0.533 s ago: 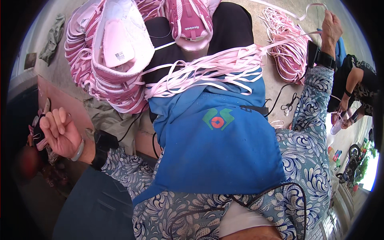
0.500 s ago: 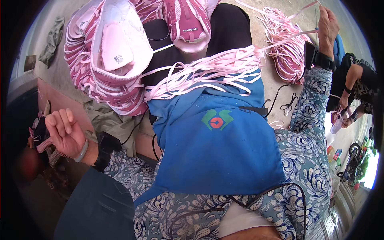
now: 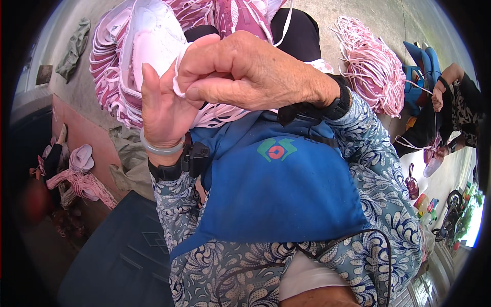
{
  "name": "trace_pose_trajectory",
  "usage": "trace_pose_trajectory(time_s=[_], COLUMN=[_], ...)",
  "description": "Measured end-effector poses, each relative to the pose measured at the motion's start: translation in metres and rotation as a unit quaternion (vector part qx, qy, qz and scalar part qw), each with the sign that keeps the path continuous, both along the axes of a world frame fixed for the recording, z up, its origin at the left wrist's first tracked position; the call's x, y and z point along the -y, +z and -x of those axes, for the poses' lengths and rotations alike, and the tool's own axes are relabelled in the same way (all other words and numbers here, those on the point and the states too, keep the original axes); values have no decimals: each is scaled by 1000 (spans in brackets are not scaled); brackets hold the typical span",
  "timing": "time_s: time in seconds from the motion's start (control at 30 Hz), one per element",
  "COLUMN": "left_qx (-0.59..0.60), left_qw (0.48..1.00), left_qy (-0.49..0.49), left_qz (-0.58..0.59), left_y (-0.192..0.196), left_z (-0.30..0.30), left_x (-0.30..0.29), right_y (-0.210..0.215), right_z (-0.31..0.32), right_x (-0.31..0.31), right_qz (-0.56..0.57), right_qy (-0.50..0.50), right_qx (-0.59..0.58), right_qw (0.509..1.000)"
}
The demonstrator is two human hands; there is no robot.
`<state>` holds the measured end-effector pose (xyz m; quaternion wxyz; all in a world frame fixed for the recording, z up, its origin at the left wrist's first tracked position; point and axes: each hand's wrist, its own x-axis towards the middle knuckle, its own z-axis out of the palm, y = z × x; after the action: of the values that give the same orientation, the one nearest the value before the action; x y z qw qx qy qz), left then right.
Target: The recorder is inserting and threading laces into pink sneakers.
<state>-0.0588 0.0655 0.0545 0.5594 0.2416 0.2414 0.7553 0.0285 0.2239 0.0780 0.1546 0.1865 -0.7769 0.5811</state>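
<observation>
My right hand (image 3: 245, 71) is raised close to the camera and pinches a thin pale pink lace (image 3: 177, 77) between thumb and forefinger. My left hand (image 3: 161, 112) is pressed against it from the left with fingers pointing up. Its thumb is hidden behind the right hand, so its hold on the lace is unclear. Behind the hands, a white and pink shoe upper (image 3: 151, 41) lies on a heap of pink shoe parts (image 3: 110, 77). A bundle of pink laces (image 3: 215, 115) lies across my lap above a blue apron (image 3: 276, 199).
A loose pile of pink laces (image 3: 373, 66) lies on the concrete floor at the upper right. Another person (image 3: 450, 102) sits at the right edge handling a lace. More pink pieces (image 3: 82, 179) lie on the left by a reddish ledge.
My right hand has come in from the far right lace pile and my left hand from the far left. Both now meet in front of the camera on the lace.
</observation>
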Motion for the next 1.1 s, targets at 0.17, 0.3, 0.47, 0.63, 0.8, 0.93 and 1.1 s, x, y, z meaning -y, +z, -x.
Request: trace_pose_trajectory(time_s=[0.17, 0.3, 0.47, 0.63, 0.8, 0.93, 1.1], left_qx=[43, -33, -81, -111, -188, -226, -199], left_qw=[990, 971, 903, 812, 755, 748, 909], left_qy=[126, 233, 417, 561, 621, 604, 346], left_qz=[-44, -46, 60, 117, 91, 153, 116], left_y=[25, 74, 83, 85, 124, 152, 100], left_z=[18, 44, 60, 71, 60, 39, 32], left_x=[12, 88, 185, 308, 362, 293, 154], right_y=[5, -2, -70, -108, -107, -78, -72], right_z=[-22, -45, -93, -151, -148, -97, -24], right_x=[-20, -72, -175, -263, -293, -265, -129], right_qz=[-30, -136, -149, 36, 187, 196, -127], right_qy=[38, -106, -287, -548, -672, -601, -354], right_qx=[174, 261, 247, 333, 150, 104, 140], right_qw=[984, 950, 913, 766, 700, 768, 916])
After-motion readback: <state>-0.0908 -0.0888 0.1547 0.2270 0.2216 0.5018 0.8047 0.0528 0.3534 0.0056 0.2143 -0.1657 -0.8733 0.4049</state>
